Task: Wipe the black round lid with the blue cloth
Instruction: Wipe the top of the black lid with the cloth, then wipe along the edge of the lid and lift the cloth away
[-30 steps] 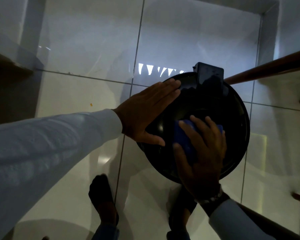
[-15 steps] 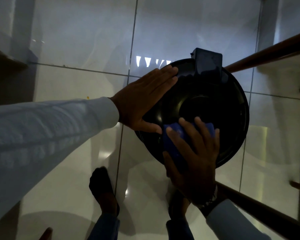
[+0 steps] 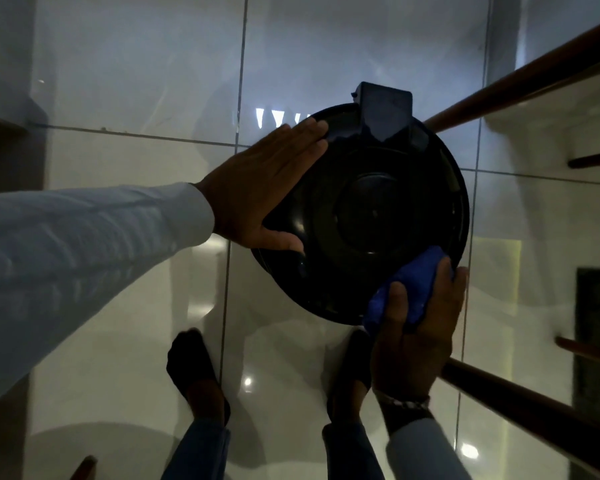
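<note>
lid point(image 3: 361, 216): above tiled floor point(image 3: 118, 81), centre | left hand point(image 3: 257, 199): fingers flat, spread on lid's left side | right hand point(image 3: 416, 327): fingers clamped on cloth point(image 3: 406, 285) at lid's near-right rim

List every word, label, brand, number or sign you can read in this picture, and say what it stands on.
None can be read.
Lid: no print shows on its dark glossy top.
Black block at the lid's far edge: plain.
Cloth, held in the right hand: no tag visible.
Watch: too dark to read.
</note>
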